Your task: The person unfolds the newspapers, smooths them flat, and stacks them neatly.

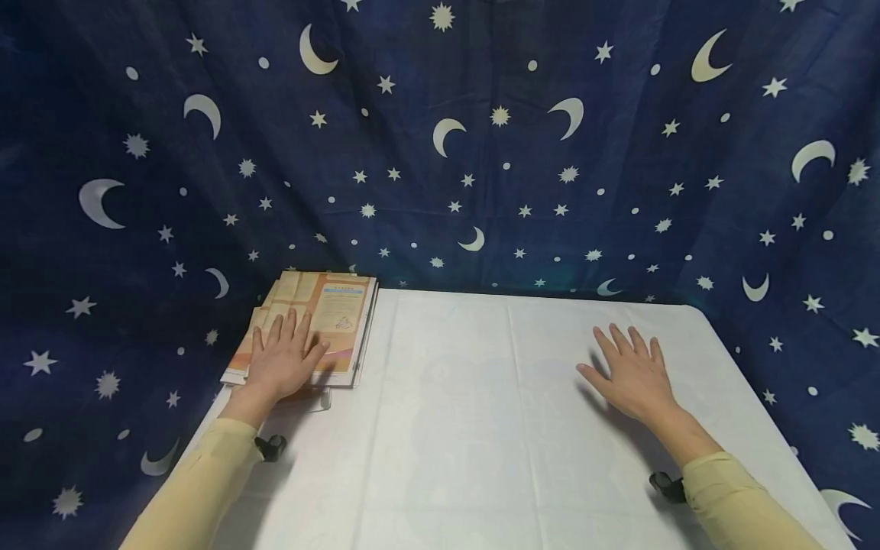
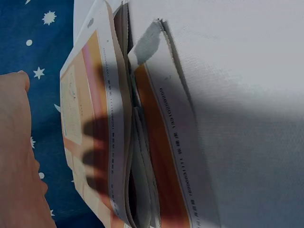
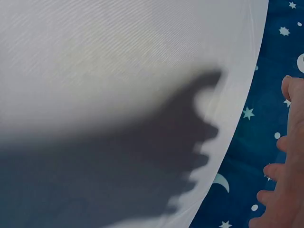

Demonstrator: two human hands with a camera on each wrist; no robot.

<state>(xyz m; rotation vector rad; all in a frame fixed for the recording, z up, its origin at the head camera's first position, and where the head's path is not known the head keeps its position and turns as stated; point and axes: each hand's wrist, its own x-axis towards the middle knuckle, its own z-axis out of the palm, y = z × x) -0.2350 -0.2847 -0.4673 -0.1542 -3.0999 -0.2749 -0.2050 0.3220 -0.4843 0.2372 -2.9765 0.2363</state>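
Evidently holds the left hand (image 1: 283,365), spread and empty, above the stacked papers (image 1: 340,327), seemingly longest from near to far, at the far left of the table (image 1: 447,435), and the right hand (image 1: 635,380), likewise spread, well apart to the right.

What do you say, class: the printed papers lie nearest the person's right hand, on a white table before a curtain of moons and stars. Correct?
Not the right hand: the head view shows the printed papers nearest the left hand. The rest stands.
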